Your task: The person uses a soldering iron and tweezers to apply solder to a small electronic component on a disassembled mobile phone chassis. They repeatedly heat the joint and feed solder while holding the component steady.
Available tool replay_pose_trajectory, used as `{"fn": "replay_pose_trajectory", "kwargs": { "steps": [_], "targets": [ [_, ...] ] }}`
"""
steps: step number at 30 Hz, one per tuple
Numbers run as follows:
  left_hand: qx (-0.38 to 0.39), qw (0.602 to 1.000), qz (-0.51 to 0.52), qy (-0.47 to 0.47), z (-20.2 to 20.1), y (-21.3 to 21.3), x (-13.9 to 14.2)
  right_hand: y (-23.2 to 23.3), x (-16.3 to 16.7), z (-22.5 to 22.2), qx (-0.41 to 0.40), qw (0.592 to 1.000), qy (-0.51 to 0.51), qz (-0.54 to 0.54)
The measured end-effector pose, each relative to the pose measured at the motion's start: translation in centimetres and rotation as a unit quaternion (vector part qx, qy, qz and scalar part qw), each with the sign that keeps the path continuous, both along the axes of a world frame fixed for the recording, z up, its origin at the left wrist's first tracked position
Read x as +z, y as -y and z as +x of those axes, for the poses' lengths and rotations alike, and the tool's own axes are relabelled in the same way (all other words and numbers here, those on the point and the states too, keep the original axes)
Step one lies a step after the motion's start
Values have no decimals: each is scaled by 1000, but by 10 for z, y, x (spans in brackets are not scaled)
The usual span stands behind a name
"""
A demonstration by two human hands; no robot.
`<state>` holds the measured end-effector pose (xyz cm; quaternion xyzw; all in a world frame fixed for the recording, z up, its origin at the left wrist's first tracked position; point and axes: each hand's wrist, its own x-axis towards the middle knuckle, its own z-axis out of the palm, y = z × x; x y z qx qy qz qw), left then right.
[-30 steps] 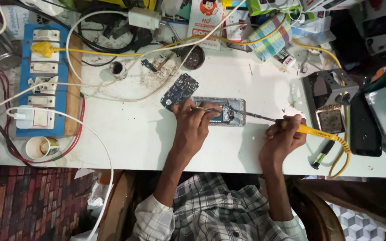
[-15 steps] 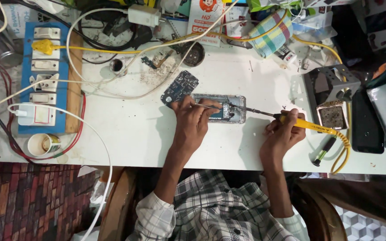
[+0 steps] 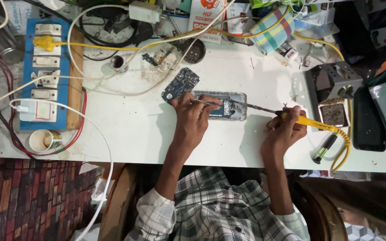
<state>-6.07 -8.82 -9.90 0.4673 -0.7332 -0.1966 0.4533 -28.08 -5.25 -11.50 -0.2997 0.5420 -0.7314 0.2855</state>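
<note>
- Yellow-handled soldering iron with a yellow coiled cord.
- Silver-framed opened phone beside a dark blue circuit board.
- White counter.
- Blue switch board with white sockets.
- Grey-and-white checked shirt sleeve.
- Striped blue, yellow and green cloth.
- Red-brown patterned floor.

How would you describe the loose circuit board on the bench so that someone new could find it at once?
Start at the white worktable and find the opened phone under the left hand. The circuit board lies flat just beyond that hand, touching the phone's far left corner. It is the only dark blue, bare, tilted slab there, with small metal parts on it.
</note>
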Motion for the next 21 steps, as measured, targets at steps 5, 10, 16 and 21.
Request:
{"fn": "replay_pose_trajectory", "kwargs": {
  "steps": [5, 10, 16, 21],
  "targets": [
    [0, 1000, -6, 16, 2, -2, 0, -2, -2, 1, 7, 1000, -6, 0],
    [-2, 1000, -19, 24, 3, -2, -2, -4, -3, 0, 17, 1000, -10, -16],
    [0, 1000, -9, 24, 4, -4, -5, -6, -4, 0, 13, 1000, 1, -6],
    [-2, 1000, -9, 13, 4, -4, -5, -5, -3, 2, 11, 1000, 3, -6]
  ]
}}
